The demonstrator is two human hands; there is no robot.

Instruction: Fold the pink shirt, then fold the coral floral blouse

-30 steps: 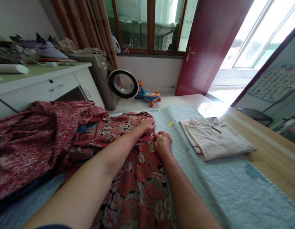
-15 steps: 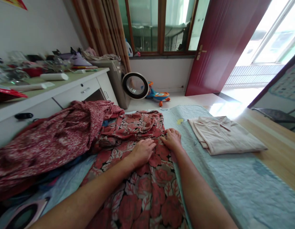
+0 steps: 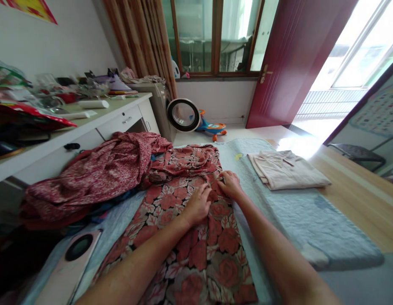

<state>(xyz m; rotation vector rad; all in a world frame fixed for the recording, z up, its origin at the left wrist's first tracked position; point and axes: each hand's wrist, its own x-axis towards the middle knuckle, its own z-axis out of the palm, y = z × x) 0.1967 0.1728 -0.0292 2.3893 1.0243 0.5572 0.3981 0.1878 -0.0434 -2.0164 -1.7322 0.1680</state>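
Note:
A red and black rose-print garment [image 3: 171,199] lies spread lengthwise before me, with its far part bunched and folded over. My left hand [image 3: 199,204] rests on its middle, with curled fingers gathering the cloth. At the garment's right edge, my right hand [image 3: 231,184] pinches fabric between thumb and fingers. The two hands are a short way apart. Beneath the garment is a light blue quilted pad [image 3: 298,216]. To the right on this pad lies a folded cream shirt [image 3: 287,171].
A heap of red patterned clothes [image 3: 101,173] lies at the left, beside a phone [image 3: 69,271]. Behind it stands a cluttered white cabinet [image 3: 117,127]. Farther off are an open washing machine door [image 3: 184,115], a ride-on toy [image 3: 214,128] and a red door [image 3: 285,63].
My left hand has shifted slightly toward me and its fingers are more curled. The right hand stays at the garment's edge. My view has moved back and turned a little left.

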